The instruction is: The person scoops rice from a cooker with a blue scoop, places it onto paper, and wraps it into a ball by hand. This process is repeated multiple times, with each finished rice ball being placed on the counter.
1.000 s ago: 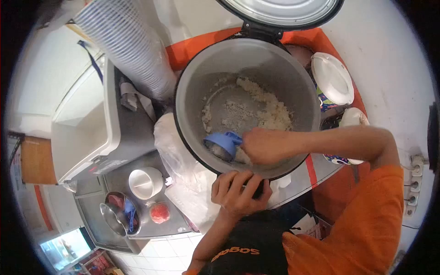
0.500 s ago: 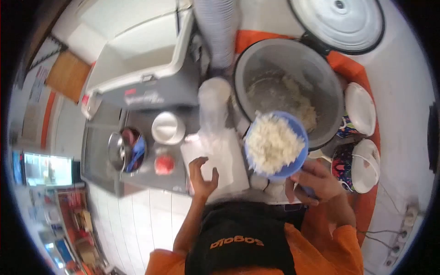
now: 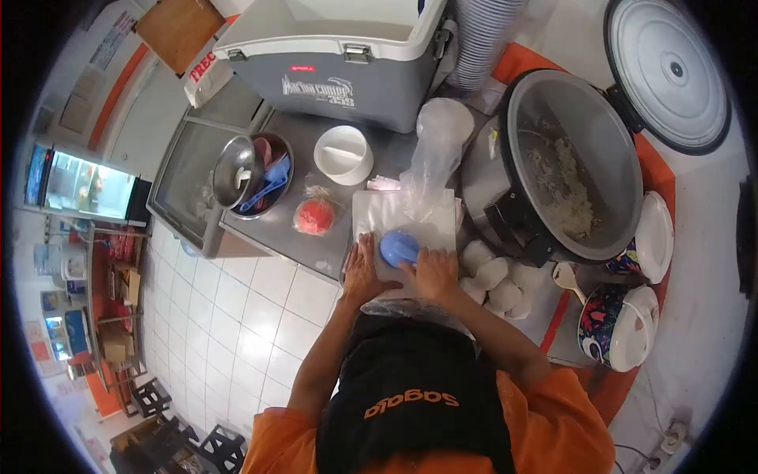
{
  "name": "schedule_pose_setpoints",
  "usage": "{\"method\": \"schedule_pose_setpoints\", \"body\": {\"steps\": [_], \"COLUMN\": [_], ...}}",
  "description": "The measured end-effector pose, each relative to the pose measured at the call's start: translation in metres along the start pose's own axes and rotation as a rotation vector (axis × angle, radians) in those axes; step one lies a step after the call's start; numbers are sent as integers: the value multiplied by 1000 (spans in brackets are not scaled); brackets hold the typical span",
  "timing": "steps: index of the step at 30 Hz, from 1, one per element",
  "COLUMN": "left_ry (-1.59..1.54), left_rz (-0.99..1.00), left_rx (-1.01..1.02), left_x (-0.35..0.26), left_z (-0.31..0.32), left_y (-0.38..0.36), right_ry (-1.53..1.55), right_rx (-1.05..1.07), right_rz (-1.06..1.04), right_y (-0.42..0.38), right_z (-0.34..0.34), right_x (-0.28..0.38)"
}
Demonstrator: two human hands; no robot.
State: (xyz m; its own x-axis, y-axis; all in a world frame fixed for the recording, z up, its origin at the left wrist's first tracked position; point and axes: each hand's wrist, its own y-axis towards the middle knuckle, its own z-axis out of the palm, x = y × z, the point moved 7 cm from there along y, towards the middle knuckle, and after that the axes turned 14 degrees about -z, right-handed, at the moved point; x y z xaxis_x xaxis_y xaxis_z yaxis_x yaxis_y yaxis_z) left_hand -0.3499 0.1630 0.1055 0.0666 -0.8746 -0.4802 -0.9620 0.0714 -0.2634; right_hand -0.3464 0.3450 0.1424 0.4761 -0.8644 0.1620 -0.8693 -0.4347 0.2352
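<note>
A blue plastic bowl (image 3: 399,248) lies upside down on a stack of wrapping paper sheets (image 3: 379,209) in front of me. My right hand (image 3: 436,275) is closed on its right side; whether the bowl has a handle there is hidden. No rice shows around the bowl, and what lies under it is out of sight. My left hand (image 3: 362,274) rests flat on the left edge of the paper, fingers stretched out, thumb pointing toward the bowl. To the right, the large rice pot (image 3: 512,189) stands open with cooked rice (image 3: 575,193) along its bottom and side.
A grey cooler box (image 3: 339,87) stands behind, beside stacked cups (image 3: 482,39). Left are a white container (image 3: 343,156), a red bundle in plastic (image 3: 314,216) and a metal bowl with utensils (image 3: 237,175). Wrapped white bundles (image 3: 501,284), a wooden spoon (image 3: 567,278) and patterned pots (image 3: 604,332) sit right.
The rice-filled bowl has moved left from beside the pot and been turned over onto the paper. My left hand has come down flat on the sheets. The view has shifted.
</note>
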Motion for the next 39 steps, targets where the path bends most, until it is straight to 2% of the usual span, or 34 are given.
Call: {"method": "schedule_pose_setpoints", "body": {"steps": [3,6,8,12,15,17,19,21,23,25,28,29,31,32,34,37,39], "left_ry": [1,29,75,85,100,142,113,108,133,108,118,130,145,155,-23,-228,-312], "left_rz": [-14,-19,-67,-3,26,38,153,281,430,487,538,549,387,304,212,91,42], "left_rx": [23,61,91,100,27,-47,-17,-1,-5,-21,-11,-1,143,213,240,242,233], "left_x": [-2,6,0,0,-5,-5,-4,-4,-4,-7,-10,-10,-11,-11,-19,-21,-16], "left_z": [3,2,9,5,2,-2,-3,3,19,22,25,26,25,21,6,-11,-17], "left_y": [-3,-1,0,-2,-13,-30,-47,-61,-69,-74,-77,-78,-73,-71,-65,-58,-56], "right_ry": [130,149,119,130,374,406,469,343,343,331,210,126,-35,-13,34,-507,-322], "right_rx": [290,295,243,244,-9,106,-6,-114,-296,-617,-459,-419,-335,-266,-134,-538,-522], "right_rz": [-43,10,54,97,229,256,381,563,960,1015,1245,1189,1075,1082,1083,801,689], "right_y": [0,1,7,0,-26,-57,-105,-184,-257,-332,-383,-392,-407,-410,-399,-334,-283], "right_z": [33,20,23,23,-27,-62,-95,-95,-104,-93,-101,-101,-86,-83,-83,-151,-163], "right_x": [6,-27,-13,-10,-15,-13,-19,-42,-68,-102,-137,-151,-180,-189,-205,-171,-148]}}
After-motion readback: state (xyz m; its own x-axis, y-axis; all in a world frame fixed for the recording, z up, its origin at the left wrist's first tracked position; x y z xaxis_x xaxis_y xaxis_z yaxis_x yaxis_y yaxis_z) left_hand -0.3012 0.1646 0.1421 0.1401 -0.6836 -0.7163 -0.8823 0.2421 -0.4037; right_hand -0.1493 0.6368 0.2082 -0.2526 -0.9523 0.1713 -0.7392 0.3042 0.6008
